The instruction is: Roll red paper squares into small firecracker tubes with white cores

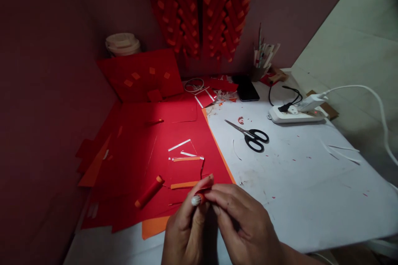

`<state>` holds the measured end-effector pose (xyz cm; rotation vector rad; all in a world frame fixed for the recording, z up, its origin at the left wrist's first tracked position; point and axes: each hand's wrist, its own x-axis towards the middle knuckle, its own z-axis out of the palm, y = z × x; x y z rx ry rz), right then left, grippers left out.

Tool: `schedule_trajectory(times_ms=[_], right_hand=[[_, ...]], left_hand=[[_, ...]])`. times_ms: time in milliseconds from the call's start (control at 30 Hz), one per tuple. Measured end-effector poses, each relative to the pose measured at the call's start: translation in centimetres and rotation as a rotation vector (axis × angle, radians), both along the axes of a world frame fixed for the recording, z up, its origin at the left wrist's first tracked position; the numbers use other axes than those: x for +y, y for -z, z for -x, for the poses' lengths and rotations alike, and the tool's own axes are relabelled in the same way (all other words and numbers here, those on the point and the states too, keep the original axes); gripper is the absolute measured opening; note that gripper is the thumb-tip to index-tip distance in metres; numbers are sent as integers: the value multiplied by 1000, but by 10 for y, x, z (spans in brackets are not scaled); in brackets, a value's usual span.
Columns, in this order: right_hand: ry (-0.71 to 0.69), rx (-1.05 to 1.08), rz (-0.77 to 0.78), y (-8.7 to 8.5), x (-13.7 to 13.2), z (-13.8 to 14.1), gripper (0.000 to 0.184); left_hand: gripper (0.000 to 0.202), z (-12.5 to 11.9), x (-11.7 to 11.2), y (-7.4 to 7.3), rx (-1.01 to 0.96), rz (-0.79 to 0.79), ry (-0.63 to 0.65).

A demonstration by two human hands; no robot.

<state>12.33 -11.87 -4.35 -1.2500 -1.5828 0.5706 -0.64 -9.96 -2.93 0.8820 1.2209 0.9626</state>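
Note:
Close to the table's front edge, my left hand (186, 227) and my right hand (245, 219) come together around a small red paper roll (204, 191). A ribbed whitish rod end (196, 200) pokes out of the roll toward the left. My left fingers wrap the roll from below and behind, while my right thumb and fingertips pinch its other side. Most of the roll is hidden by my fingers. Left of my hands lies a finished-looking red paper tube (149, 192) with an orange band. Orange strips (184, 185) and white-edged red pieces (183, 154) lie just beyond.
Red sheets (130, 153) cover the table's left. Black-handled scissors (250, 136) lie on the white tabletop (298, 190). Behind are a phone (246, 88), a power strip (295, 114), a pen cup (257, 73) and a white tub (122, 44). Red tube clusters (174, 12) hang at the wall.

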Motion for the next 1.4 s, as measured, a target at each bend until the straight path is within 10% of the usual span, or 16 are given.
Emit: schedule_trajectory(times_ms=[367, 1400], right_hand=[[-19, 80, 79, 1, -1, 0, 49], [-89, 286, 317, -1, -3, -1, 60]], left_hand=[[35, 16, 0, 26, 292, -258, 197], [46, 23, 11, 25, 755, -844, 401]])
